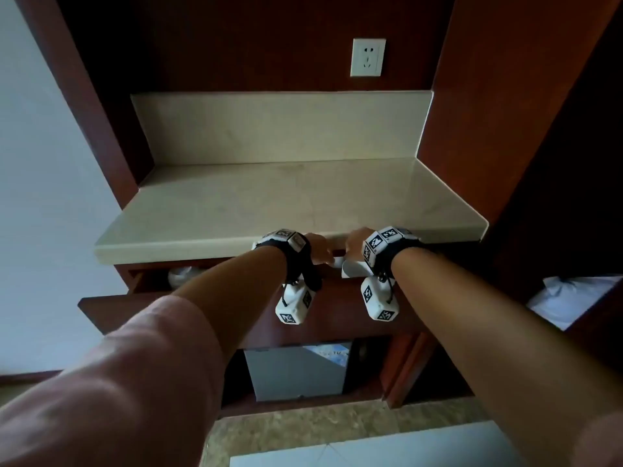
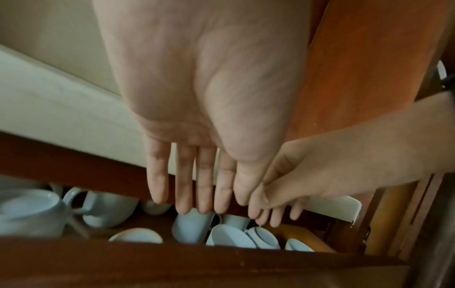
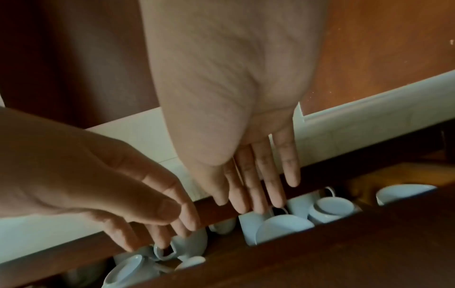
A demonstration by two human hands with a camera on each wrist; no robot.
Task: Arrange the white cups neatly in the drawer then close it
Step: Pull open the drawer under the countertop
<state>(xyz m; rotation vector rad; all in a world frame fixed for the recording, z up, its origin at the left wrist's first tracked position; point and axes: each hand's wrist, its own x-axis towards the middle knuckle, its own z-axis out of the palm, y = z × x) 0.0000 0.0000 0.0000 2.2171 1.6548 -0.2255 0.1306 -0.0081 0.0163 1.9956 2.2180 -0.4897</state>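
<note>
Both hands reach, fingers straight and empty, into the drawer [image 1: 101, 308] of jumbled white cups [image 2: 191, 227].
The left hand [image 2: 204, 117] and right hand [image 3: 236, 109] should lift the likely fragile, slippery cups by body or handle.

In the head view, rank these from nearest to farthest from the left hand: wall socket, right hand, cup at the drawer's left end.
1. right hand, just beside the left hand, over the middle of the drawer.
2. cup, at the left end of the drawer.
3. wall socket, high up and farthest back.
</note>
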